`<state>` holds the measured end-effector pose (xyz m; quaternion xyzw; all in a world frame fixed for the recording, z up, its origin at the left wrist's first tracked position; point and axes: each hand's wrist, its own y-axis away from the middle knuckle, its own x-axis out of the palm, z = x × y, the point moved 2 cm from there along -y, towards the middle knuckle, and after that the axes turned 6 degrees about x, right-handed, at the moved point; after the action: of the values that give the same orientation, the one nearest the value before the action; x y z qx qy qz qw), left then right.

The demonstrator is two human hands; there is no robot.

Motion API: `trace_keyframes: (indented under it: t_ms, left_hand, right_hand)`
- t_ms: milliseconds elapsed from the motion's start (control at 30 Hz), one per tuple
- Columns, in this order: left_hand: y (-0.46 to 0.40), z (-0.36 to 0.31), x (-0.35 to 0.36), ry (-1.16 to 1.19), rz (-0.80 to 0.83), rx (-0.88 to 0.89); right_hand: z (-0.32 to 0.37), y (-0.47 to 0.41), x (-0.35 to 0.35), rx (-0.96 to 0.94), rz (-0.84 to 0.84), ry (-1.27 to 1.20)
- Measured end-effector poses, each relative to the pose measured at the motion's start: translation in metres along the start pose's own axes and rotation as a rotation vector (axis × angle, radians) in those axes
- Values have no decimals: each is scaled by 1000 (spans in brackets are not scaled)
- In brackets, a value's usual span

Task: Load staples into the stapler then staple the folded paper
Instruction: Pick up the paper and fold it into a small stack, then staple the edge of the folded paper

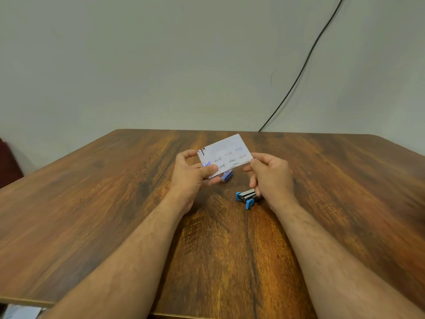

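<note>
Table (115,203): dark wood grain; carries everything here; a black cable (305,61) hangs down the wall behind it.
Folded paper (224,155): white, handwritten lines showing, raised above the table between both hands; its layers could slip out of line if the hold loosens.
Left hand (192,178): thumb and fingers pinch the paper's near-left corner.
Right hand (270,174): fingertips curl onto the paper's right edge; grip partly hidden.
Stapler (246,199): blue and black, gaping open on the table under the right hand; whether it is loaded I cannot tell; firing it empty would fasten nothing.
Staple box (227,175): small, bluish, peeking beneath the paper.
</note>
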<state>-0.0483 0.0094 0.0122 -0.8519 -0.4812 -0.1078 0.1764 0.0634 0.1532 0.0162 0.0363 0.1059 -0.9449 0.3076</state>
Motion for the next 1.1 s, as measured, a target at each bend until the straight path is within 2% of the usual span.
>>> trace_keyframes:
  t_ms: [133,333,567,767,1100]
  left_hand:
    - [-1,-1,-3,-36,-4,51]
    - [-2,2,-4,-135,-20,14]
    - [-3,0,-8,-120,-135,38]
    - [1,-6,-9,-147,-183,48]
    - [-3,1,-9,-197,-196,28]
  right_hand:
    - [2,3,-2,-123,-61,231]
    - [4,8,-6,-187,57,570]
    - [9,11,-5,-226,180,627]
    - [10,14,-10,-239,386,809]
    - [2,8,-11,-183,425,882]
